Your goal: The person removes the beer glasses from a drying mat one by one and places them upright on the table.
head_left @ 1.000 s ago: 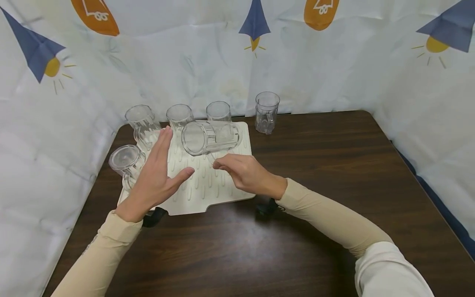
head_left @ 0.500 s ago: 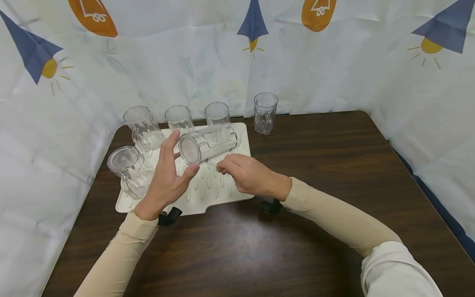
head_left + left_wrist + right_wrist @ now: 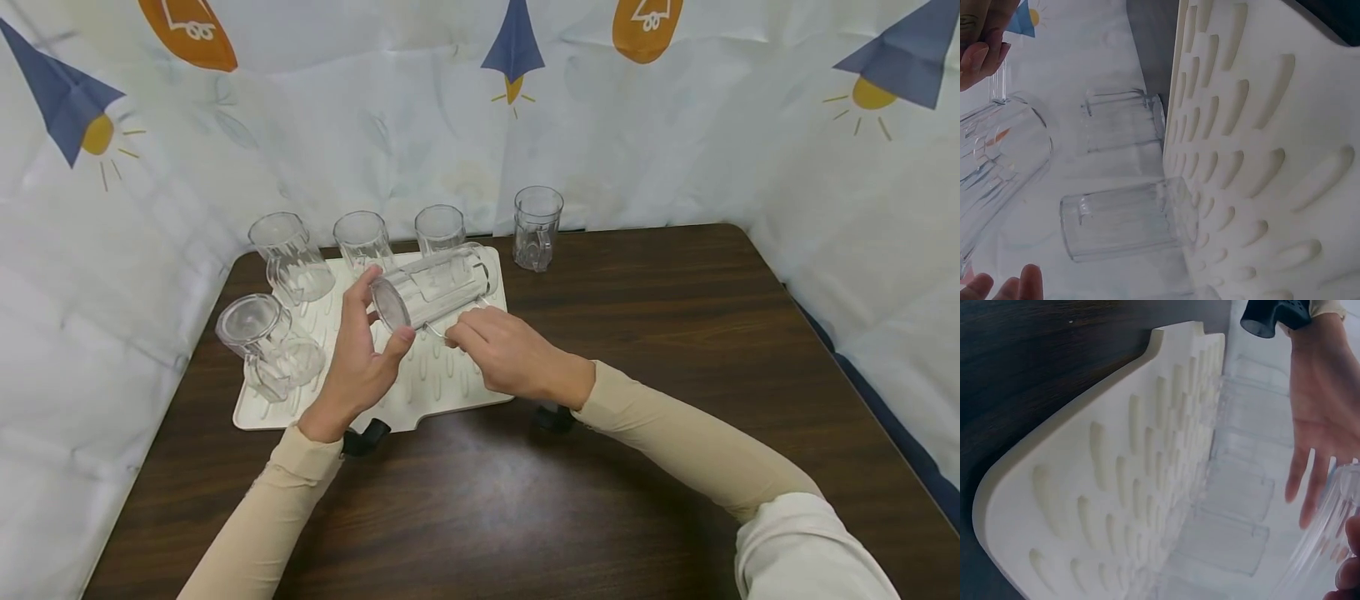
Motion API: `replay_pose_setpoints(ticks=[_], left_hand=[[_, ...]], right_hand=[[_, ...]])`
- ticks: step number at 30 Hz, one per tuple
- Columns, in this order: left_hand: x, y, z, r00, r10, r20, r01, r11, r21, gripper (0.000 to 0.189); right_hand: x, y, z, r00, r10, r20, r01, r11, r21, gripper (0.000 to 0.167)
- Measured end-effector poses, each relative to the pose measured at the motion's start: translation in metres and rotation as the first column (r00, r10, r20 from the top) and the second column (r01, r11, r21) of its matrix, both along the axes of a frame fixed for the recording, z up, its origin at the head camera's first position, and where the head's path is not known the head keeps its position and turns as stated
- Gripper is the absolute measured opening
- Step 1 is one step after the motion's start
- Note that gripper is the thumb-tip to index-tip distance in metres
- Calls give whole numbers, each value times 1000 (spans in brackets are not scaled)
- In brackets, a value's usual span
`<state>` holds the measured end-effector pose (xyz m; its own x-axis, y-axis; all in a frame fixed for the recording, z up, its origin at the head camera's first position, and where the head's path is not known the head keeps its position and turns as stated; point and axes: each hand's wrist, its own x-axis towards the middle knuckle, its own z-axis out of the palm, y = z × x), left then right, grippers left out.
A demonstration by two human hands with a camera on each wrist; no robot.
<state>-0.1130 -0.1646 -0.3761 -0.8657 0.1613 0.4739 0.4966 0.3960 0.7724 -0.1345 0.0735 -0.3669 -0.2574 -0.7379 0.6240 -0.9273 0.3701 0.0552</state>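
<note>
Above the white ridged drying mat, a clear glass mug lies tilted nearly on its side in the air. My right hand grips its handle with curled fingers. At the mug's left end is my left hand, thumb below the glass edge and fingers above it. The right wrist view shows that left hand with fingers stretched out close to the glass. A mug and another mug stand on the mat's left side, with a mug and a mug along its back edge.
One more glass mug stands on the dark wood table, right of the mat near the back. A white printed curtain hangs behind the table and along both sides. Each wrist carries a black camera.
My left hand has moved right, from beside the mat's mugs to the left end of the held mug. The held mug has tilted, its left end lower and its right end higher.
</note>
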Motion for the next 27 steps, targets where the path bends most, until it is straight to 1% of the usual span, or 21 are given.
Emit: replay_pose_setpoints(ticks=[4, 7, 9, 12, 14, 18, 23, 27], left_hand=[[-1, 5, -3, 1000, -9, 9, 9, 1000, 27, 104], [-2, 8, -5, 1000, -17, 19, 16, 999, 50, 95], [-3, 11, -7, 1000, -9, 28, 7, 998, 58, 87], [-3, 13, -8, 999, 12, 31, -14, 998, 63, 84], [-4, 14, -9, 999, 26, 30, -28, 997, 67, 84], [-5, 16, -11, 999, 28, 33, -31, 997, 77, 81], [-6, 17, -15, 999, 25, 41, -27, 998, 64, 78], [-5, 18, -17, 998, 23, 54, -26, 998, 51, 79]], right_hand=[[2, 2, 0, 999, -43, -29, 44, 998, 49, 18], [2, 3, -1, 995, -80, -63, 86, 992, 94, 14], [2, 4, -2, 991, -103, -89, 114, 986, 122, 10], [1, 6, -4, 984, -127, -124, 145, 978, 153, 6], [1, 6, -6, 980, -141, -143, 165, 972, 167, 7], [1, 7, -8, 972, -164, -171, 195, 963, 188, 13], [2, 9, -11, 967, -181, -181, 217, 953, 210, 17], [2, 10, -13, 967, -181, -180, 220, 950, 224, 18]])
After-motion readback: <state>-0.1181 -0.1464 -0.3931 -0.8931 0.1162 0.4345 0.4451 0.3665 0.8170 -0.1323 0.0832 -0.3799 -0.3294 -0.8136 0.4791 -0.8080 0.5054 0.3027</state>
